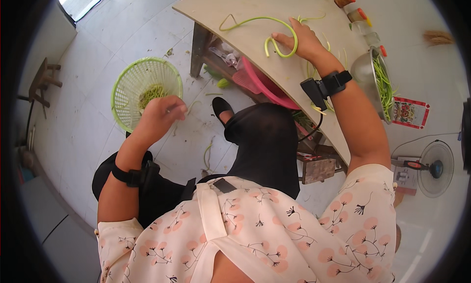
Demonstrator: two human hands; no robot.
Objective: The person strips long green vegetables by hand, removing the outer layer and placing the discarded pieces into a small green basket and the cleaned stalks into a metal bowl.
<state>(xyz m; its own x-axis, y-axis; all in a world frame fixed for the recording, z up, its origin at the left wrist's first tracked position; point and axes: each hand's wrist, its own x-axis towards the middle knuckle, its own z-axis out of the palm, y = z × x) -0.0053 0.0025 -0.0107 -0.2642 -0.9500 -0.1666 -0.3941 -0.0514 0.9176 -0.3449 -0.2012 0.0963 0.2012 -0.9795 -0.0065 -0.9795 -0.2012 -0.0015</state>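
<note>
My right hand [305, 40] is over the light-coloured table top, its thumb and forefinger around a long, curled green garlic scape [267, 18]. The scape loops beside the thumb, and its thin end bends back to the left. Under and behind this hand lie more loose scapes [309, 69], partly hidden by the wrist. My left hand [159, 117] hangs at the near right rim of a green-and-white plastic basket [128, 84]. Its fingers are loosely bent, with nothing visible in them. Thin, pale green trimmings [151, 94] lie in the basket.
A metal bowl [364, 69] of green lengths stands at the table's right edge, with lidded jars [355, 14] farther back. A pink plastic basin [270, 89] sits under the table [255, 3]. Scraps litter the tiled floor [98, 62]. A fan [435, 169] stands at right.
</note>
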